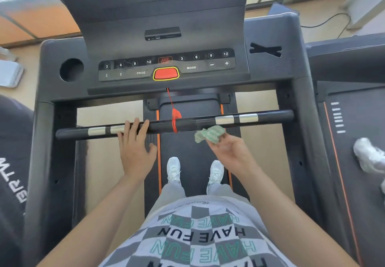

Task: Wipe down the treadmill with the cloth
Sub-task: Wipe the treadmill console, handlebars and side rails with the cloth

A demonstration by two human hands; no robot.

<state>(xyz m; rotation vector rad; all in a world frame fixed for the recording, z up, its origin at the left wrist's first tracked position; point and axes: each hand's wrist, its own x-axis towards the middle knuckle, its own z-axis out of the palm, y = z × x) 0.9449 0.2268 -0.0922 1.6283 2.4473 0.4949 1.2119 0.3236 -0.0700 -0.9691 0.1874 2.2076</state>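
Two hands ready: my left hand (134,141) rests open-fingered on the black treadmill crossbar (187,122); my right hand (229,152) pinches a crumpled green-striped cloth (210,134), probably wiping the bar next.

2 hands (136,152), 1 cloth (209,134), 2 treadmills (166,37)

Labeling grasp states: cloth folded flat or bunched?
Bunched. The cloth is crumpled in the right hand fingertips, just below the handlebar; no flat layers show.

Neighbouring treadmill (354,100) at right, black cable (325,22) on tan floor (325,8) behind.
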